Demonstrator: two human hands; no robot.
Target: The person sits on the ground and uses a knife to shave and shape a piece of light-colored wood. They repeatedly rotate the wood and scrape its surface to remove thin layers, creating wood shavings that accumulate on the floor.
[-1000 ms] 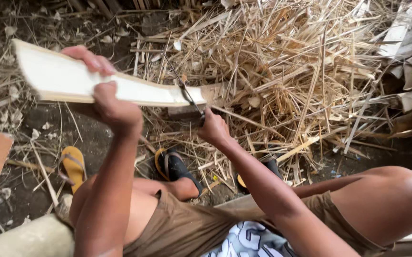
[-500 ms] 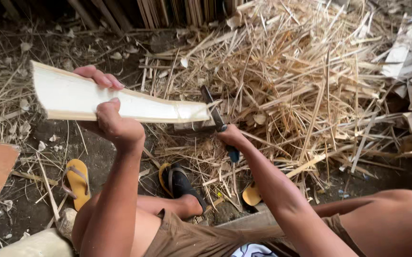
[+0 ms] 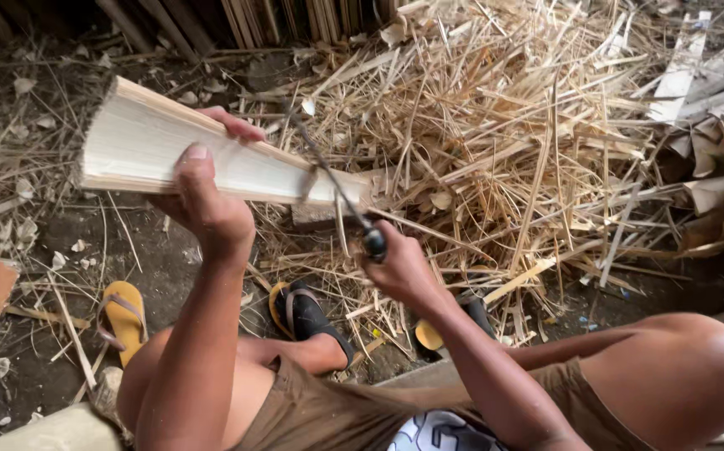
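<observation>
Both hands grip: left hand [image 3: 203, 205] clasps the pale slab [image 3: 211, 159], right hand [image 3: 403, 271] the blade [image 3: 328, 179] across it.

Pale, cream-coloured split bamboo slab [image 3: 211, 159], curved in section, wide at the left end and tapering to the right. Held off the ground, nearly level, right end dipping slightly toward the far straw. Thin dark blade [image 3: 328, 179] crossing its right part at a slant, blurred, black handle end near and right.
</observation>
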